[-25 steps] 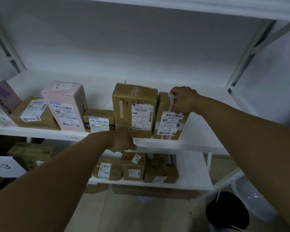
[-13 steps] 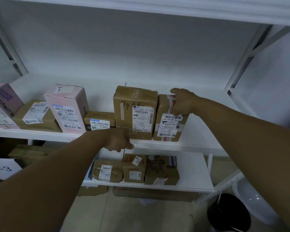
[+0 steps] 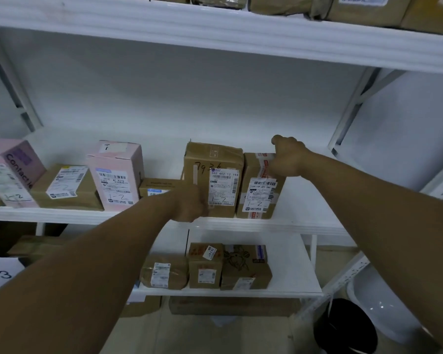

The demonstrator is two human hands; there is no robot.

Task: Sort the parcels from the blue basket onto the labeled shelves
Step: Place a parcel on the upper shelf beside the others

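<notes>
On the middle white shelf (image 3: 304,226) stands a row of parcels marked 1-2. My right hand (image 3: 288,157) grips the top right corner of the rightmost brown box with red-printed tape (image 3: 256,198). Beside it on the left stands a taller brown box marked 7936 (image 3: 215,159). My left hand (image 3: 191,205) is a closed fist at that box's lower front corner, at the shelf edge, covering part of a low flat brown box (image 3: 159,186). Whether it grips anything is hidden. The blue basket is out of view.
Further left stand a pink box (image 3: 115,172), a flat brown parcel (image 3: 67,187) and another pink box (image 3: 8,169). The lower shelf (image 3: 292,277) carries three brown parcels. A sign reading 1-3 (image 3: 0,273) hangs at left. A black bin (image 3: 345,325) stands on the floor.
The view has tilted up, so the top shelf with parcels shows. My right hand has slid from the box's front top edge to its top right corner. The left fist stays put.
</notes>
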